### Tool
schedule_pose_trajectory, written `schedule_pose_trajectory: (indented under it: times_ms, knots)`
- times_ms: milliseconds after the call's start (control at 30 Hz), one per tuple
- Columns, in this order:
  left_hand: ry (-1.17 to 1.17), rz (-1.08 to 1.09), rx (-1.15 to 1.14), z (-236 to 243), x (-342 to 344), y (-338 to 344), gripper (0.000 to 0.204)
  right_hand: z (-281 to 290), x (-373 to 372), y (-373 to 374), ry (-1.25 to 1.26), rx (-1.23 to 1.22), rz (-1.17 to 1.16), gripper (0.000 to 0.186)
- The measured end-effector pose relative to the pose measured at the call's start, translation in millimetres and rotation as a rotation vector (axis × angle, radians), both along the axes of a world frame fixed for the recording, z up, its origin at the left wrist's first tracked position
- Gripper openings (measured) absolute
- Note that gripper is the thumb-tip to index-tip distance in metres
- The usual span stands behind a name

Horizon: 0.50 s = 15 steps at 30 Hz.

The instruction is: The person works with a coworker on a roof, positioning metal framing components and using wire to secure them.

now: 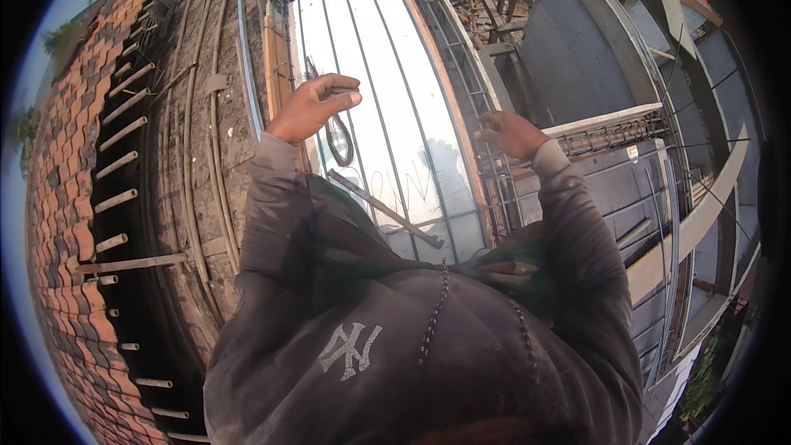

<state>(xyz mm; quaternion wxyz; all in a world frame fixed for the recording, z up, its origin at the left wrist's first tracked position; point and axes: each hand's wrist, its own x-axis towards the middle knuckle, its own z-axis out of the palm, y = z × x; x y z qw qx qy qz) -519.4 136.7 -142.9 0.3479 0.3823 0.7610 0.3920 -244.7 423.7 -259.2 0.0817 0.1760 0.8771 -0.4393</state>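
My left hand [317, 105] is closed, thumb against the fingers, above the left edge of a white panel [367, 41] crossed by thin steel bars. A looped bundle of dark tie wire [340, 144] hangs below its palm, and the other end sticks out above the knuckles. My right hand [517, 133] hovers by the rebar cage [474, 86] along the panel's right side; its fingers are bent but apart, with nothing visible in them. Near my legs, a long metal bar with a crooked end [387, 210] lies slantwise over the panel.
To the left are bamboo poles [210, 140] on a rough brown surface, then an orange tiled roof [62, 222]. Timber boards [610, 25] and deep formwork openings lie to the right. Another rebar cage [614, 136] runs off to the right behind a plank.
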Motion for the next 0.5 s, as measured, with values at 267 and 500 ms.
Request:
schedule_pose_trajectory:
  times_ms: [267, 500]
  knots:
    - [-0.138, 0.428, -0.284, -167.2, -104.1, -67.7, 0.042, 7.1, -0.2, -14.4, 0.005, 0.097, -0.009, 0.060]
    - [0.384, -0.051, -0.809, -274.0, -46.6, -65.0, 0.099, 13.8, 14.0, -21.5, -0.159, 0.097, 0.045, 0.059]
